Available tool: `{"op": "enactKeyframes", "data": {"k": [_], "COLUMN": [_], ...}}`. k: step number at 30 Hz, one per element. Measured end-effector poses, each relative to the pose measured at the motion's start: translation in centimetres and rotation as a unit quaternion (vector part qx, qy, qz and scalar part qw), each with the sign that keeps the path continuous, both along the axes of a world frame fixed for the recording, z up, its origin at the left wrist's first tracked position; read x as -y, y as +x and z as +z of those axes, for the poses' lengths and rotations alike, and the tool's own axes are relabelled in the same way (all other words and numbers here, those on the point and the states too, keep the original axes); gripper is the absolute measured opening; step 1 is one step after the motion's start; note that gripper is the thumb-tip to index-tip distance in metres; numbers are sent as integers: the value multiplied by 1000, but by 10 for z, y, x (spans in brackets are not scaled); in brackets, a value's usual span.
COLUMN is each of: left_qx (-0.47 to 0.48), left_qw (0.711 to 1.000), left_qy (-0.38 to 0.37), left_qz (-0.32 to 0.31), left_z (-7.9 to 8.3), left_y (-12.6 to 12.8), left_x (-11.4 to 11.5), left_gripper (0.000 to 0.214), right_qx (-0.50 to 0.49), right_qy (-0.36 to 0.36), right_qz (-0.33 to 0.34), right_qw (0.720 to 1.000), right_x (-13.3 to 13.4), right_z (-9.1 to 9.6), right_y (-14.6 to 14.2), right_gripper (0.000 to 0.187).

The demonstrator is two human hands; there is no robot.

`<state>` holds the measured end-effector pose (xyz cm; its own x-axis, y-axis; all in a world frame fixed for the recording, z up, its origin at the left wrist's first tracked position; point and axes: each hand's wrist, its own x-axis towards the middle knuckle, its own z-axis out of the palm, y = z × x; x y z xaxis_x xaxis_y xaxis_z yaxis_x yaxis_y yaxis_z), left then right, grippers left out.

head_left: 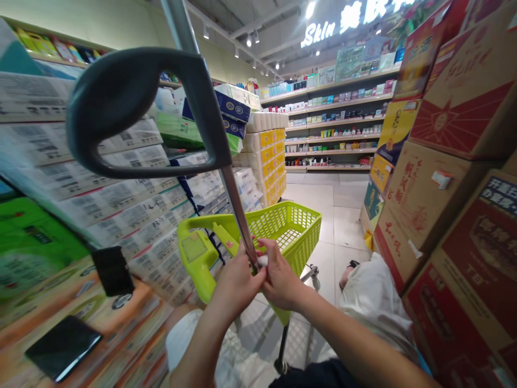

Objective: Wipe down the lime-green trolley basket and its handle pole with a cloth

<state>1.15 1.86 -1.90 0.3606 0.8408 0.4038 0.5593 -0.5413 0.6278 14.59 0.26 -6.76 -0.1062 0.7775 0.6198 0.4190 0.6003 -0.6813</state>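
Looming above left hand (238, 280) and right hand (279, 277), grey handle (113, 102) looks the best hold; metal pole (240, 215) likely stiff, light, slick. Left curls round pole; right pinches something white (262, 261), maybe tissue, hard to tell. Green cart (304, 253) just beyond hands.

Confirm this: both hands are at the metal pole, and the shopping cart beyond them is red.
Not red: the head view shows the shopping cart is lime green. The left hand and right hand are at the metal pole, with the cart beyond them.
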Motion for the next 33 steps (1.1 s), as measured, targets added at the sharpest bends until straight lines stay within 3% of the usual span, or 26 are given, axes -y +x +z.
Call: {"op": "enactKeyframes", "data": {"k": [9, 15, 20, 23, 33], "left_qx": [-58, -104, -153, -169, -155], "left_qw": [997, 991, 984, 981, 987], "left_qy": [-21, -57, -42, -38, -3], "left_qz": [39, 60, 80, 87, 49], "left_z": [11, 17, 11, 11, 7], "left_y": [-1, -3, -6, -6, -13], "left_x": [7, 9, 3, 2, 5], "left_gripper": [32, 41, 46, 49, 29], "right_qx": [-24, -19, 26, 32, 62], "right_qy": [8, 67, 136, 152, 152], "right_qz": [16, -130, -201, -213, -194], "right_qw": [1000, 989, 970, 965, 967], "right_x": [20, 36, 44, 44, 46], "right_z": [3, 24, 46, 48, 45], "right_y": [0, 13, 5, -2, -3], "right_gripper": [71, 56, 15, 8, 9]}}
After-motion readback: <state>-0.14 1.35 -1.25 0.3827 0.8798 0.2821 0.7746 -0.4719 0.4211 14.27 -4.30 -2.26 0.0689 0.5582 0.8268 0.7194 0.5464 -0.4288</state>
